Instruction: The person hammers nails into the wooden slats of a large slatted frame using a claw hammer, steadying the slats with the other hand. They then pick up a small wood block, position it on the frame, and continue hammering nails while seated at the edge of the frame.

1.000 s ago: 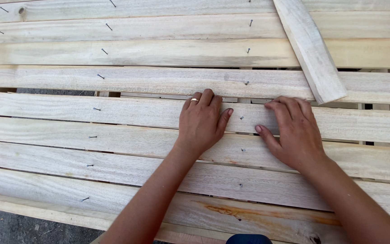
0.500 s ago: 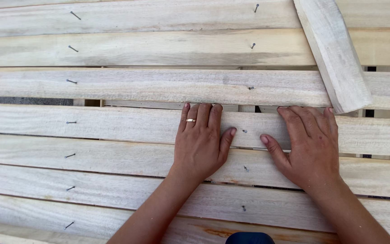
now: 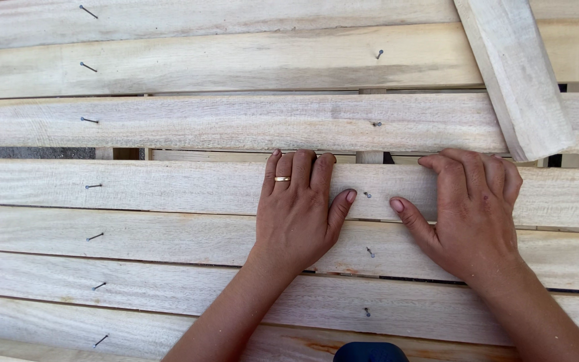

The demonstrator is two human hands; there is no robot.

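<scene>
Left hand (image 3: 299,211) lies flat, palm down, fingers together and extended, thumb spread to the right; it grips nothing and presses on a pale wooden slat (image 3: 169,188). A gold ring (image 3: 282,179) sits on one finger. Fingertips reach the slat's far edge, where a narrow gap opens to the next slat (image 3: 202,124) beyond.

Right hand (image 3: 470,214) rests on the same slat, just beside the left, fingers curled so the tips hook over the far edge, thumb stretched left toward the other thumb. It holds nothing loose. Between the two thumbs a nail (image 3: 367,195) stands in the slat, close to both but touching neither.

Both forearms enter from the near edge, angled inward across the nearer slats.

Beyond the right hand's fingers a loose board (image 3: 514,80) lies diagonally across the far slats, its end just beyond the knuckles. To the left of the left hand a column of partly driven nails (image 3: 93,186) runs across the slats, well apart from it.
</scene>
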